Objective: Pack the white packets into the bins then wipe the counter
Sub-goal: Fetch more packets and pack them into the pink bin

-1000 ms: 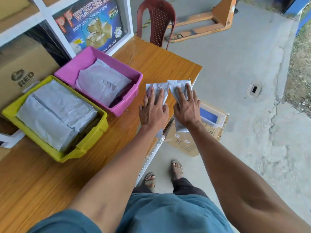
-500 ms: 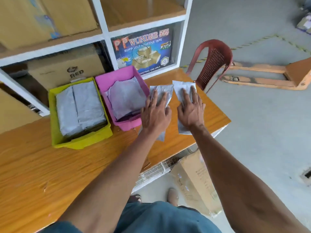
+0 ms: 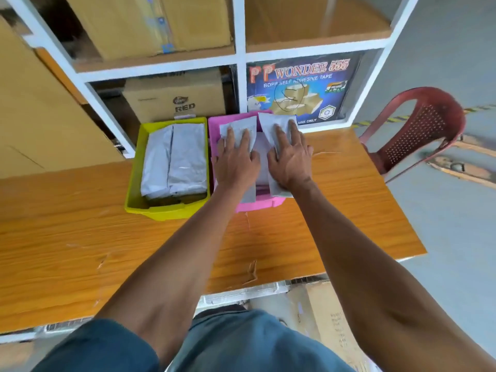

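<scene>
Both grips are spread flat with straight fingers, each pressing down on one white packet over the pink bin point(image 3: 264, 204). Left hand point(image 3: 236, 161) lies palm-down on the left packet point(image 3: 239, 129), whose far end sticks out past the fingertips toward the bin's back wall and whose near end shows below the wrist at the front rim. Right hand point(image 3: 290, 159) lies the same way on the right packet point(image 3: 273, 122), which sits along the bin's right side, its far corner reaching over the back rim and its near end showing under the wrist. Neither hand curls round its packet; whether the thumbs tuck under the edges cannot be told. Between the two hands more white packets point(image 3: 260, 149) lie lower in the pink bin. Just to the left, touching or nearly touching it, stands the yellow bin point(image 3: 134, 189), holding two long white packets point(image 3: 174, 159) side by side. Both bins sit at the back of the wooden bench point(image 3: 80, 251), against a white shelf unit point(image 3: 239, 57) with cardboard boxes point(image 3: 174, 95) and a tape poster point(image 3: 300, 89). A red plastic chair point(image 3: 418, 130) stands at the bench's right end.
</scene>
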`<control>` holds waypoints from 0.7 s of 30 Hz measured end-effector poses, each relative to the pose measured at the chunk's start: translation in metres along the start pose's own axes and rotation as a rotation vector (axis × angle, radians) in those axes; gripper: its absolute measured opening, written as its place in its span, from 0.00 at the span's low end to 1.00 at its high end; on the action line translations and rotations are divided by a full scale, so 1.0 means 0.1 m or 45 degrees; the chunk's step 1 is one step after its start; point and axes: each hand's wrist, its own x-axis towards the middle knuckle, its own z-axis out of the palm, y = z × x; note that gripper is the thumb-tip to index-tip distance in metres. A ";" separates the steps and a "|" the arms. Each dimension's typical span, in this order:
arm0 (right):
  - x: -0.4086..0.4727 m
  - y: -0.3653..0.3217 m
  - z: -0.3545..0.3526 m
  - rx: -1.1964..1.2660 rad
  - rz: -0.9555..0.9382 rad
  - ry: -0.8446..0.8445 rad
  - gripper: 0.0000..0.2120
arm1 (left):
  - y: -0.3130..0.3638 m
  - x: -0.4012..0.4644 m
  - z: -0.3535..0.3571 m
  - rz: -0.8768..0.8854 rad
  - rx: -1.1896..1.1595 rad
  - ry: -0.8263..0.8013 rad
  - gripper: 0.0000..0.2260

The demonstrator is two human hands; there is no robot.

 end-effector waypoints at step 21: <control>0.87 -0.11 0.87 -0.322 -0.105 -0.394 0.34 | -0.20 0.97 0.55 -0.218 0.070 -0.142 0.28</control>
